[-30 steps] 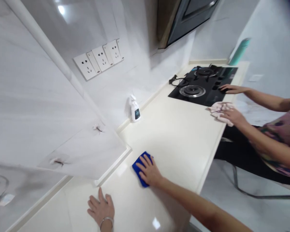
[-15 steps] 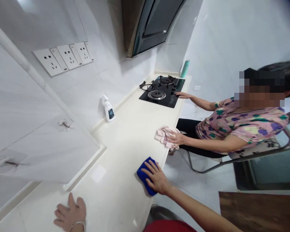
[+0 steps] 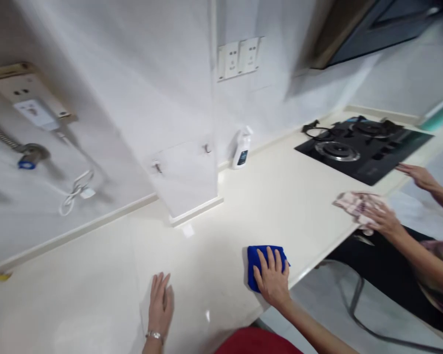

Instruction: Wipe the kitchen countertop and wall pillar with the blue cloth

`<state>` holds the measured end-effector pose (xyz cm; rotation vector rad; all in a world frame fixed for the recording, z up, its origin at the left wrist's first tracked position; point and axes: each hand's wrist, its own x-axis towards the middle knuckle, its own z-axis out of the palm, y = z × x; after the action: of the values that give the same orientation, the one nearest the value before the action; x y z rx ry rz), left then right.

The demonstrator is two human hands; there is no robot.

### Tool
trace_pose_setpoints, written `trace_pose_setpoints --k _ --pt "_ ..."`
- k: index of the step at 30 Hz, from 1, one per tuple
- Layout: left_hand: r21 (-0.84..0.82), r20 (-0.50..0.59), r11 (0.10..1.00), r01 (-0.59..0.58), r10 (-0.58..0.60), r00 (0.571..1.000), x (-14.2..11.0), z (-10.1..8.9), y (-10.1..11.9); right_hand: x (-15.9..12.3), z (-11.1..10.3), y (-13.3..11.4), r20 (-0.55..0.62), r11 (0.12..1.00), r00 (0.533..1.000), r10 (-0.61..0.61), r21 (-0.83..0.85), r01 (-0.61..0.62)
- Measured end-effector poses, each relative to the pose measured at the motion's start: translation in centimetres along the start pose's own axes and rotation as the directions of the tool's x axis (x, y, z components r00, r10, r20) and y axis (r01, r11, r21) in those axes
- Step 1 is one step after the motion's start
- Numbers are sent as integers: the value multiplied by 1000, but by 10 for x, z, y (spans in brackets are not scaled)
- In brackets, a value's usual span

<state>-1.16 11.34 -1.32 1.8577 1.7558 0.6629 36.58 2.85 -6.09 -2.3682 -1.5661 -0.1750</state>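
Observation:
My right hand lies spread on a blue microfiber cloth, pressing it to the cream countertop close to the front edge. To its left, my left hand, with a thin metal bracelet on the wrist, rests on the bare counter with its fingers apart. At the right, a co-worker's hand lies on a crumpled pink patterned cloth. That person's other hand hovers near the corner of a black gas cooktop.
A white spray bottle stands against the backsplash beside a white wall pillar. Double wall sockets sit above it. A range hood overhangs the cooktop. A wall-mounted appliance with a hose and a white cable is at the far left. A metal chair leg stands below the counter.
The view has swung, sliding the cooktop and bottle rightward and bringing the far-left wall fixtures in. My right hand and the blue cloth now sit square to the counter edge. The co-worker is mostly out of view.

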Motion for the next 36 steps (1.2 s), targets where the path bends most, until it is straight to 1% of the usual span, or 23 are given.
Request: trace_pose_setpoints --k 2,4,6,8,10,11,12,13,14,15,17,19,21,22,24,27,28,29,30,31,32,34,36 --pt "-49 13 998 35 -35 999 -28 -3 -1 1 0 -41 82 996 993 -82 29 79" --pt "-88 36 996 29 -26 999 -45 -2 6 5 -3 -88 178 986 970 -164 68 154" --pt "-114 46 993 -28 33 998 -53 2 17 10 -8 -137 255 967 936 -244 135 216" --pt "-121 18 985 -125 128 992 -52 8 28 15 -14 -180 294 925 891 -347 264 273" --pt "-93 -40 970 -225 222 974 -46 15 37 19 -16 -209 291 839 846 -446 465 283" --pt "-60 -74 965 -255 251 965 -42 19 39 21 -15 -214 274 782 842 -464 574 245" --pt "-13 -106 964 -265 262 959 -38 24 41 23 -13 -213 249 721 859 -447 668 182" --pt "44 -129 965 -259 263 956 -35 30 43 25 -10 -204 221 667 893 -393 736 112" --pt "107 -137 963 -247 260 956 -32 37 45 27 -5 -188 192 622 931 -310 782 46" --pt "171 -129 957 -235 259 957 -29 45 46 29 0 -166 146 605 965 -217 796 15" --pt "278 -78 930 -240 271 959 -25 59 49 34 10 -108 22 663 992 -122 746 65" --pt "331 -11 902 -278 298 954 -21 66 50 38 18 -46 -88 758 984 -154 629 175" --pt "334 66 876 -347 346 936 -13 63 43 40 20 9 -116 838 971 -211 489 241" --pt "318 114 861 -397 381 918 -8 56 36 40 21 30 -131 873 970 -206 423 243" --pt "258 225 815 -518 471 853 8 35 18 41 20 61 -134 921 970 -202 311 234" --pt "118 402 720 -684 595 696 38 -8 -10 43 23 83 -117 965 982 -145 204 167" --pt "80 453 705 -705 604 656 45 -22 -17 46 26 88 -114 974 987 -114 182 134" --pt "66 487 706 -705 594 640 50 -34 -23 48 28 91 -109 981 990 -86 166 104" --pt "81 501 722 -687 566 654 53 -45 -26 51 31 95 -104 984 992 -70 154 85" --pt "118 493 748 -653 527 692 52 -53 -28 54 34 98 -101 986 993 -66 144 80" --pt "166 459 778 -605 483 746 50 -57 -28 57 36 101 -103 987 992 -69 134 83" --pt "252 339 845 -473 381 860 42 -57 -25 61 40 106 -133 989 988 -80 114 95" --pt "306 185 912 -273 225 957 35 -45 -18 61 43 108 -188 989 978 -91 95 110"
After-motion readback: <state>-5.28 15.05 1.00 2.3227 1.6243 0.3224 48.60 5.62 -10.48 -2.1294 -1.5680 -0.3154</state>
